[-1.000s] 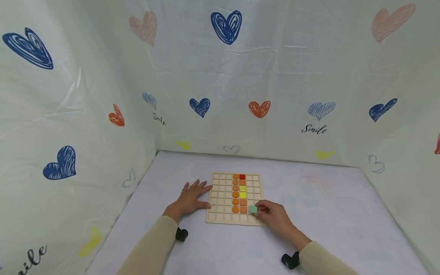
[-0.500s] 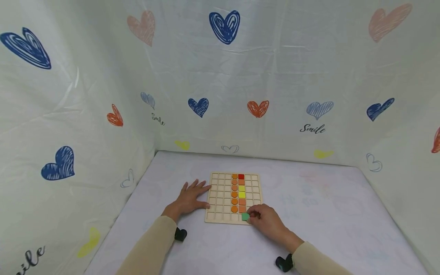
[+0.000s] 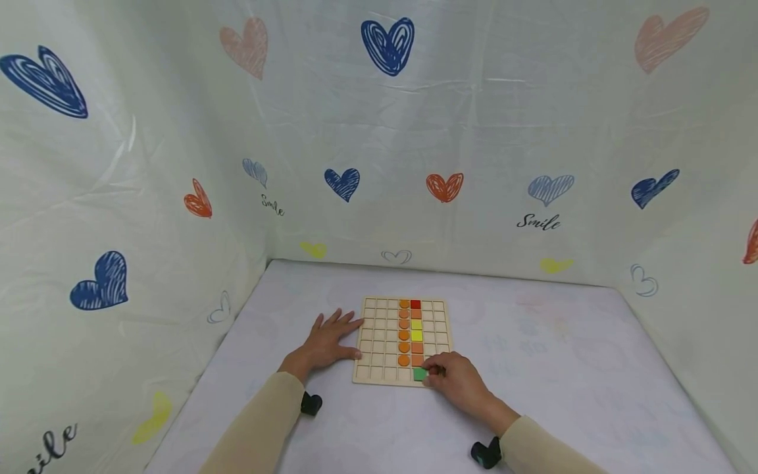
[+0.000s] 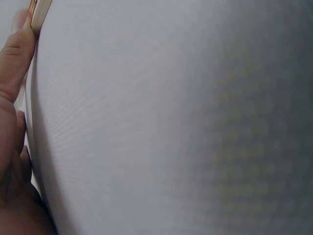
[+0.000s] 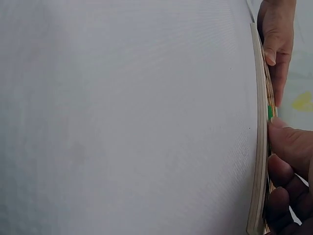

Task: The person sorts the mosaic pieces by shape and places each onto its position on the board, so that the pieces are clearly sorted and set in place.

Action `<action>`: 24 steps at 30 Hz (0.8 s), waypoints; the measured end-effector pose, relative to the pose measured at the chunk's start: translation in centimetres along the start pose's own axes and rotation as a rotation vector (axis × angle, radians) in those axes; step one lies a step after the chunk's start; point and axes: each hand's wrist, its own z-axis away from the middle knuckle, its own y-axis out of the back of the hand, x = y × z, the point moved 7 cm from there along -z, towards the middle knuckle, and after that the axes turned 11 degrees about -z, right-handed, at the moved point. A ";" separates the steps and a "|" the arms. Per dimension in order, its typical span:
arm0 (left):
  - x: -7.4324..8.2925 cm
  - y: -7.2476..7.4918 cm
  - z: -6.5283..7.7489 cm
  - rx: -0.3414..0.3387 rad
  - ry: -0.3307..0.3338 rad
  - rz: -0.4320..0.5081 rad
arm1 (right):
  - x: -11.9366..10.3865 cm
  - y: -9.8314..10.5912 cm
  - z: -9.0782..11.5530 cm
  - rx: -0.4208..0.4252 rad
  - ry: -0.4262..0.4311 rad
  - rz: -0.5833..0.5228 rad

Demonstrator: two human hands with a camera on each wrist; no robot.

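A wooden grid board (image 3: 373, 373) lies flat on the table, with a column of orange round pieces (image 3: 404, 335) beside a column of square tiles in red, orange and yellow (image 3: 417, 325). Below the lowest orange square, a green square tile (image 3: 419, 374) lies in the bottom row. My right hand (image 3: 462, 384) pinches its right edge between thumb and fingers; in the right wrist view the thumb (image 5: 291, 142) meets the green tile (image 5: 270, 112). With spread fingers, my left hand (image 3: 326, 343) rests against the board's left edge. Its thumb touches the board's edge in the left wrist view.
The white table (image 3: 533, 355) reaches around the board on all sides. A hanging sheet (image 3: 485, 118) printed with hearts encloses the table at the back and sides. Black wrist devices show near both sleeves, including one by the right sleeve (image 3: 487, 453).
My right hand has carried the green tile left and toward me, down into the bottom row, where it now lies flatter. The left hand keeps its place on the board.
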 end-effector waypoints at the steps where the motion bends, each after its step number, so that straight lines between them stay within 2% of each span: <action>1: 0.0 0.0 0.0 -0.001 0.000 0.002 | 0.0 0.0 0.0 0.005 -0.003 -0.002; 7: 0.2 -0.1 -0.1 -0.009 0.002 0.009 | 0.4 0.3 0.3 0.056 -0.022 -0.042; 17: 0.4 -0.2 -0.3 -0.007 0.005 0.005 | 0.9 0.5 0.2 0.110 -0.028 -0.020; 24: 0.4 -0.1 -0.2 -0.018 0.004 -0.003 | 1.1 1.2 0.3 0.156 -0.048 -0.079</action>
